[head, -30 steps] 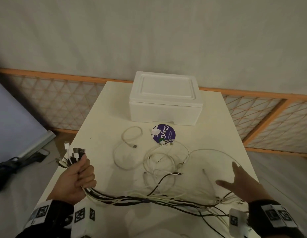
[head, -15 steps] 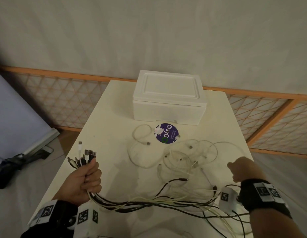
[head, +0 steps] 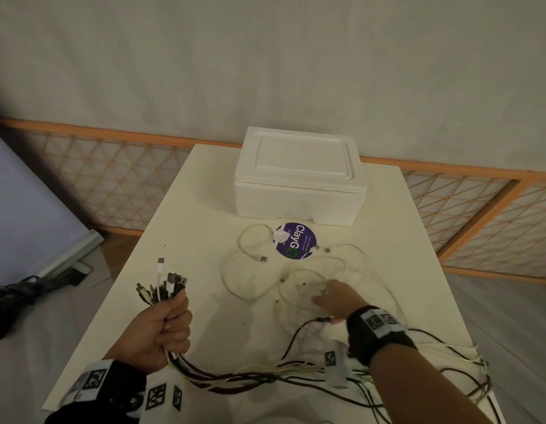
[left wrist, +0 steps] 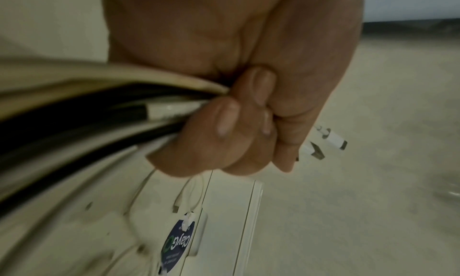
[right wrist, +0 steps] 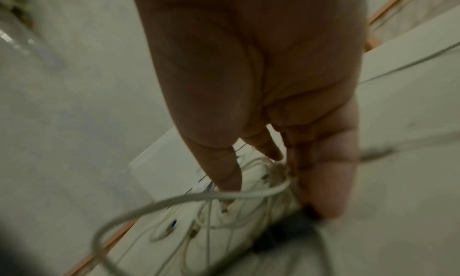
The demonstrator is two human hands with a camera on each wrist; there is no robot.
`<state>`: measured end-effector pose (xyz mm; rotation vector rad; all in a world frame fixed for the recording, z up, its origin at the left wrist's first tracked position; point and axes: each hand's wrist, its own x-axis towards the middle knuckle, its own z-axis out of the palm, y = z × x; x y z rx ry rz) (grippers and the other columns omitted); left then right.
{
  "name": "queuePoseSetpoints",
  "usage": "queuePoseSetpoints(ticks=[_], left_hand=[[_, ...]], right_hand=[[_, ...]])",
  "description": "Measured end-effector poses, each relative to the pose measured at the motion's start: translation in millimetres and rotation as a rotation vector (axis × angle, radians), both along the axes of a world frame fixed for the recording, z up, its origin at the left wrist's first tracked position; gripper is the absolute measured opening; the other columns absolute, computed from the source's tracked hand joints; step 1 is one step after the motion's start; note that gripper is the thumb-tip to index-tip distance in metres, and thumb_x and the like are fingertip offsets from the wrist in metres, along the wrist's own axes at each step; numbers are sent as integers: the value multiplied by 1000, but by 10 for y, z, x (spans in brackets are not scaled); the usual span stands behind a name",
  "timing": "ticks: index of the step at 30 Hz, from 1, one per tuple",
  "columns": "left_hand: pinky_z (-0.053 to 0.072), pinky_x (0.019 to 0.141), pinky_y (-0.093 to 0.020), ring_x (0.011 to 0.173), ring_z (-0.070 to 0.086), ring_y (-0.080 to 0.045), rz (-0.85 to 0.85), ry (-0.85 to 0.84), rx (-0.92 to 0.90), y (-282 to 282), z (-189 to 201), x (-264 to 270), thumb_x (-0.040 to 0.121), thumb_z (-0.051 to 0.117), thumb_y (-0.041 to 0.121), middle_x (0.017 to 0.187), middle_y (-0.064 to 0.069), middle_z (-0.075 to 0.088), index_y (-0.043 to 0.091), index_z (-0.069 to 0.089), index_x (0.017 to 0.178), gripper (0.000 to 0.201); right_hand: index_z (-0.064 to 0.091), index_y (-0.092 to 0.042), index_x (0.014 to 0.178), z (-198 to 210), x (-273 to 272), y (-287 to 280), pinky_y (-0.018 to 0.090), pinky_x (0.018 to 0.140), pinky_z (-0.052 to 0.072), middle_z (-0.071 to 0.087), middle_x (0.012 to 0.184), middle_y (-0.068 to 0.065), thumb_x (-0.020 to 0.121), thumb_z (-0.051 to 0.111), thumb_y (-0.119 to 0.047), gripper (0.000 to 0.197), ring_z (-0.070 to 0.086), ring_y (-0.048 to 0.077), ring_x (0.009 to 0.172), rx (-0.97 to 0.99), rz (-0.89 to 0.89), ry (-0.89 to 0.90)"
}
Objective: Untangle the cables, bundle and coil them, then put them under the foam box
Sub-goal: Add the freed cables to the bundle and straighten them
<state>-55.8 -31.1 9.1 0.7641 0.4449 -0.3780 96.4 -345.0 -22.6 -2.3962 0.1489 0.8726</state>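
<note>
1. Fingers (left wrist: 224,119) of my left hand (head: 161,335) are curled tight round a bundle (head: 235,377) of black and white cables, thumb closed over them; the plugs (head: 163,286) stick up out of the top of my fist.
2. Below that fist the bundle trails across the table (head: 186,234) toward my right wrist and on to the table's right edge.
3. My right hand (head: 333,298) reaches forward into the loose cables (head: 296,280). Its fingers (right wrist: 224,162) are straight and a little spread, pointing down among the white loops; one white cable crosses just below the fingertips. The right wrist view is blurred, so I cannot tell whether any strand is pinched.
4. A black cable end (head: 322,319) lies just beside my right thumb.
5. More white loops lie on the table ahead of my right fingers, between them and the sticker (head: 296,240), a round purple one with a plug resting on its edge.
6. Beyond the sticker, well ahead of both hands, the foam box (head: 299,175) sits on the table with its lid on.
7. Behind the table runs an orange-framed lattice screen (head: 112,179).
</note>
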Motion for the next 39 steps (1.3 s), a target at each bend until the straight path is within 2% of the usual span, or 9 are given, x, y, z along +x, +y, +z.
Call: queuePoseSetpoints(ticks=[3, 6, 11, 15, 19, 22, 26, 31, 39], left_hand=[[24, 35, -18, 30, 19, -6, -34, 10, 17, -63, 22, 15, 49, 94, 34, 47, 3, 23, 16, 37, 53, 61], [24, 35, -18, 30, 19, -6, -36, 10, 18, -83, 56, 18, 52, 92, 34, 47, 3, 23, 16, 36, 54, 59], [25, 35, -18, 31, 18, -5, 31, 75, 37, -102, 75, 53, 86, 61, 33, 48, 4, 22, 17, 36, 55, 43], [24, 34, -18, 31, 17, -6, 70, 138, 56, -188, 65, 124, 89, 48, 29, 49, 4, 21, 16, 34, 55, 39], [24, 35, -19, 32, 18, -6, 100, 169, 138, -276, 94, 207, 85, 55, 30, 50, 3, 23, 17, 36, 53, 39], [25, 37, -19, 34, 18, -6, 129, 158, 194, -301, 117, 269, 90, 53, 31, 53, 1, 33, 15, 38, 57, 39], [28, 39, -20, 36, 22, -7, 270, 86, 266, -321, 165, 394, 95, 51, 26, 75, -3, 62, 8, 55, 74, 29], [34, 45, -20, 41, 24, -7, 296, -89, 262, -547, 429, 605, 94, 50, 27, 105, 2, 71, 11, 67, 108, 27], [35, 45, -22, 41, 33, -8, 354, -201, 254, -832, 587, 714, 82, 57, 37, 61, -3, 52, 6, 70, 91, 35]], right_hand=[[46, -7, 134, -21, 92, 331, 36, 96, 49, 56, 124, 6, 88, 59, -14, 49, 58, 26, 112, 248, 47, -30], [46, -12, 138, 53, 200, 444, 25, 102, 37, 47, 137, 1, 91, 51, -10, 47, 46, 21, 126, 215, 136, -197], [64, -18, 116, 268, 88, 714, 24, 94, 38, 60, 121, 0, 93, 48, -13, 29, 55, 16, 111, 129, 468, -565], [59, -8, 118, 31, -161, 1127, 37, 94, 41, 57, 120, 11, 91, 53, -23, 31, 53, 28, 113, -62, 983, -416], [67, -17, 79, -219, -239, 1106, 38, 59, 49, 64, 73, 3, 66, 73, -18, 15, 63, 26, 67, -329, 1137, -650], [62, -23, 58, -241, -125, 1026, 32, 60, 45, 58, 63, -6, 50, 78, -24, 18, 56, 17, 60, -357, 1063, -852], [58, -20, 79, 224, -20, 1100, 36, 73, 36, 61, 75, -6, 83, 50, -22, 9, 58, 20, 73, 2, 673, -995], [57, -15, 102, 849, -125, 1148, 28, 76, 49, 64, 76, -14, 96, 51, -22, 11, 63, 8, 77, 472, 457, -724], [60, -19, 100, 896, -319, 1171, 30, 80, 51, 67, 102, -10, 93, 51, -26, 13, 64, 14, 87, 478, 476, -782]])
